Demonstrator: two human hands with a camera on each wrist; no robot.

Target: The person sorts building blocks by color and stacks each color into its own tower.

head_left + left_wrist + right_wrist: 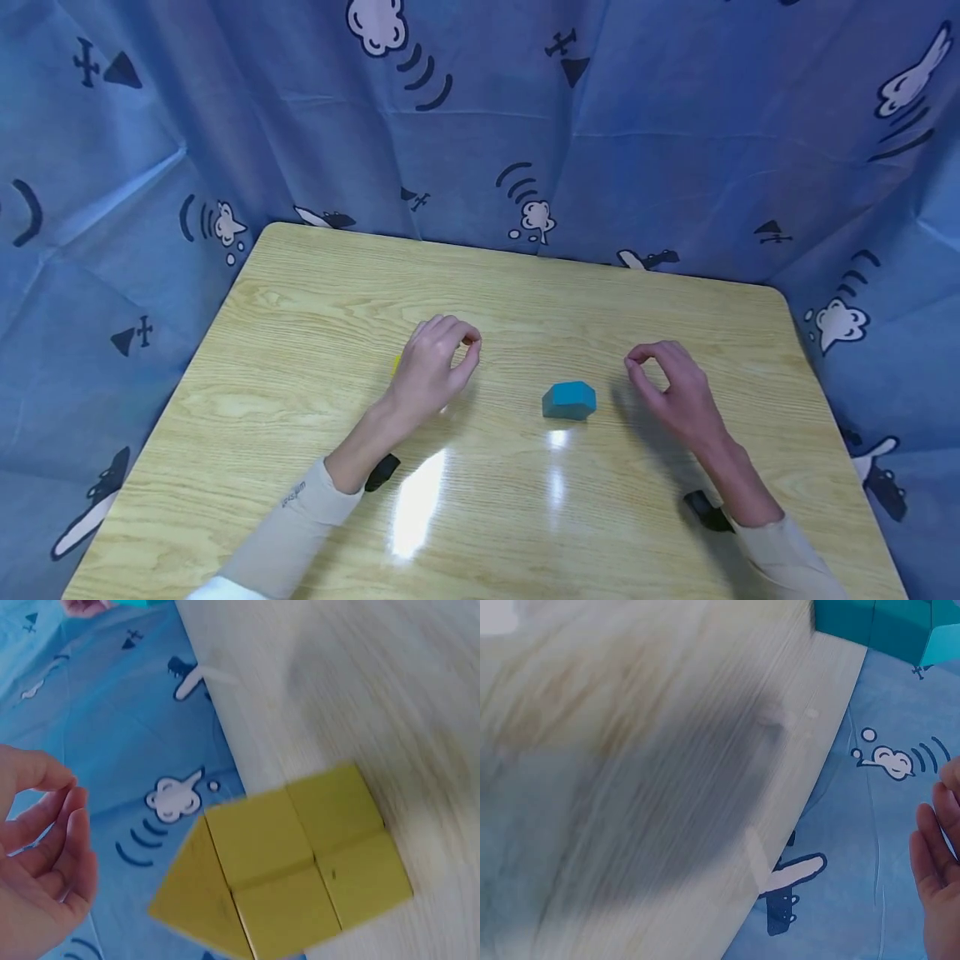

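Observation:
My left hand (431,367) hovers over the table with thumb and fingertips meeting in a ring, nothing between them. Behind it a sliver of yellow blocks (396,364) shows in the head view. The left wrist view reveals several square yellow blocks (274,859) set edge to edge, with a triangular one at the end. My right hand (675,387) is also raised, its thumb and fingertips touching around a bare gap. Between the hands stands a teal block shape (568,401) with slanted upper corners, nearer the right hand and apart from both. Seams divide its teal side (874,626) in the right wrist view.
The wooden table (525,292) has rounded far corners. A blue patterned curtain (480,125) hangs behind it and along both sides. Black wrist devices (382,472) sit under the sleeves. Bright reflections lie on the front part of the tabletop.

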